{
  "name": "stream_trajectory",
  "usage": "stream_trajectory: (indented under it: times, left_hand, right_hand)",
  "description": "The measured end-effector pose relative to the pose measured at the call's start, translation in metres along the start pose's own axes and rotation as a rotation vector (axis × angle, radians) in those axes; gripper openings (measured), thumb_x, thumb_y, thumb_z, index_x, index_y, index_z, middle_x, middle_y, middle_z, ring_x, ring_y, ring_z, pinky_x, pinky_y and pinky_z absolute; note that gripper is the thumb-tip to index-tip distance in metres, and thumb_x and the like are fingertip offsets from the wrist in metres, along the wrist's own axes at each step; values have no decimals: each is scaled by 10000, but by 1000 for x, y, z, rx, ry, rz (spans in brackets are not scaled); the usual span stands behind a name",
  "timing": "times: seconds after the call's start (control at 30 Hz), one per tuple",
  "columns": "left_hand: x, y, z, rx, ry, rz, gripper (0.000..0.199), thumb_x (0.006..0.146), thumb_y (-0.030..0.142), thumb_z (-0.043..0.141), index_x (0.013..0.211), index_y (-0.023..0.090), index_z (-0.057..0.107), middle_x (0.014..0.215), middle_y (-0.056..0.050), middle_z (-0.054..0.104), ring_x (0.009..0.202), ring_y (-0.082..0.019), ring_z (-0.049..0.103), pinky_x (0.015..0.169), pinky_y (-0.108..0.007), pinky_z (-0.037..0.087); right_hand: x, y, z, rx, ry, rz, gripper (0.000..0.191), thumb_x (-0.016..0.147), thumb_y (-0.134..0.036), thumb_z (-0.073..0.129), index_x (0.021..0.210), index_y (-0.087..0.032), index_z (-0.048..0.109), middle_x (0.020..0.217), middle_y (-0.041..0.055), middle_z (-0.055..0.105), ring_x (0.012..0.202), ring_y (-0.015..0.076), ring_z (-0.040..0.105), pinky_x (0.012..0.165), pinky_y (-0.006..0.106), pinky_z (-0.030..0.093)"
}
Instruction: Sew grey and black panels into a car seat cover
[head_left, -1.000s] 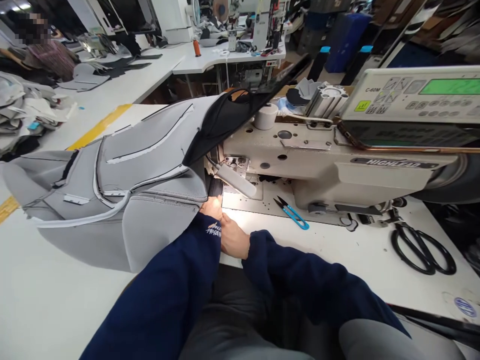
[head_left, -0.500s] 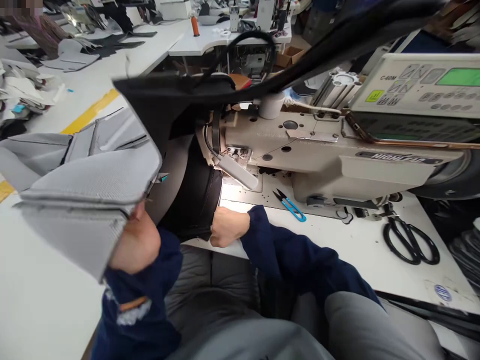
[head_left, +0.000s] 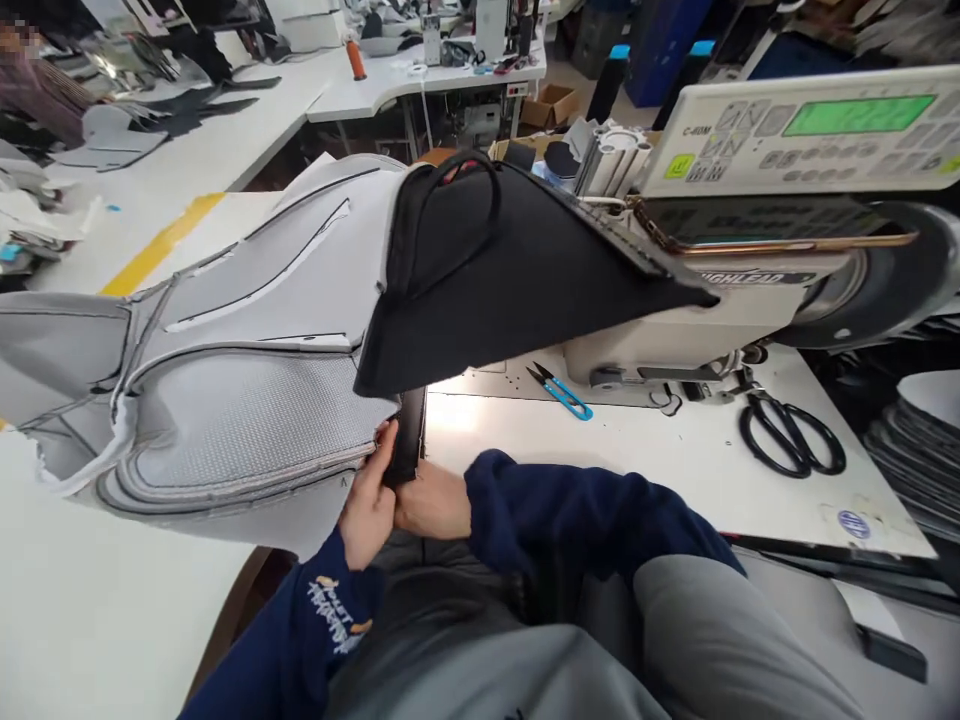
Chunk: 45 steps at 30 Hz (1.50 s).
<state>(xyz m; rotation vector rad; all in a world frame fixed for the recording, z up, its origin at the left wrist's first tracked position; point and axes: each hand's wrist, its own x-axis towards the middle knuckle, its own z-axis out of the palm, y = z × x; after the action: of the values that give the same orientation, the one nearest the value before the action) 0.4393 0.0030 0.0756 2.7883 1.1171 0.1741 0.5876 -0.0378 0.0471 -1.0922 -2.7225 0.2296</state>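
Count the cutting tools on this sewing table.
2: the blue snips by the sewing machine and the black-handled scissors farther right. The grey piece may hide others.

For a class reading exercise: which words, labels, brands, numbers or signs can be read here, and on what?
"C-60M": beige rectangular control panel.
"GHLEAD", start unclear: beige metal sewing machine.
Too small or blurred: digits on the green rectangular screen; white lettering on the navy-blue fabric left sleeve; blue oval sticker.
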Motion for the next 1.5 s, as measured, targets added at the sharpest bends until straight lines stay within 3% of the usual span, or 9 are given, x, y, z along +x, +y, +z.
stream_trajectory:
  times: [0.1, 0.27, 0.4, 0.63, 0.83, 1.0, 1.3, 1.4, 1.5]
  left_hand:
    - [-2, 6, 4, 31, -2, 35, 883, 724, 7, 383, 1545, 292, 228, 1547, -54, 366, 1442, -282, 317, 1172, -493, 353]
    - [12, 5, 5, 17, -70, 121, 620, 826, 51, 341, 1352, 281, 574, 1466, -5, 486, 1435, -238, 338, 1192, -498, 315]
    - [17, -10, 17, -88, -62, 208, 549, 898, 81, 275, 1322, 215, 598, 1377, -52, 581, 1349, -191, 466, 1150, -402, 399]
    - [19, -22, 48, -47, 55, 238, 443, 950, 141, 313, 1245, 200, 638, 1313, -76, 629, 1286, -206, 530, 1082, -381, 456]
    - [47, -43, 56, 32, 195, 449, 412, 933, 129, 346, 1213, 160, 647, 1258, -89, 662, 1215, -207, 571, 1046, -371, 457]
    - [72, -45, 59, 54, 175, 421, 411, 930, 155, 353, 1221, 169, 643, 1255, -96, 663, 1201, -223, 569, 1042, -418, 448]
    - [109, -32, 41, 72, 23, 358, 446, 894, 124, 360, 1252, 119, 625, 1312, -121, 623, 1246, -238, 535, 1064, -409, 431]
    - [102, -15, 27, 214, -93, 284, 447, 900, 108, 363, 1271, 110, 613, 1349, -126, 595, 1247, -268, 530, 1040, -427, 434]
    - [83, -5, 5, 384, -154, 334, 417, 903, 101, 382, 1234, 93, 636, 1278, -159, 627, 1159, -308, 565, 1004, -473, 419]
  right_hand:
    - [-19, -11, 2, -165, 62, 19, 252, 923, -100, 433, 912, -83, 684, 829, 127, 677, 772, 246, 603, 863, 481, 440]
    - [-23, -10, -2, -189, 90, 28, 215, 875, -89, 473, 836, -64, 683, 756, 159, 661, 708, 281, 629, 650, 423, 441]
    - [-18, -6, -1, -189, 117, 57, 213, 858, -68, 479, 835, -62, 691, 781, 189, 682, 754, 300, 653, 625, 397, 436]
    - [-15, -2, 6, -198, 98, 14, 176, 812, -80, 523, 774, -79, 694, 765, 176, 700, 686, 277, 651, 614, 404, 452]
    - [-5, 15, 10, -261, 165, 74, 196, 818, -39, 498, 790, -71, 689, 735, 179, 685, 700, 278, 653, 627, 399, 463]
    - [-1, 33, 5, -265, 96, 117, 196, 846, -48, 503, 807, -70, 693, 755, 176, 687, 728, 279, 661, 687, 417, 482]
    - [4, 62, 17, -361, 224, 185, 241, 881, -49, 458, 886, -52, 700, 806, 175, 698, 796, 282, 662, 868, 497, 495]
    - [-1, 59, 22, -273, 325, 167, 254, 898, -82, 448, 911, -69, 701, 857, 154, 713, 849, 266, 664, 934, 478, 499]
    - [-11, 47, 26, -190, 415, 105, 241, 906, -150, 474, 967, -54, 687, 966, 166, 718, 965, 271, 661, 1016, 445, 478]
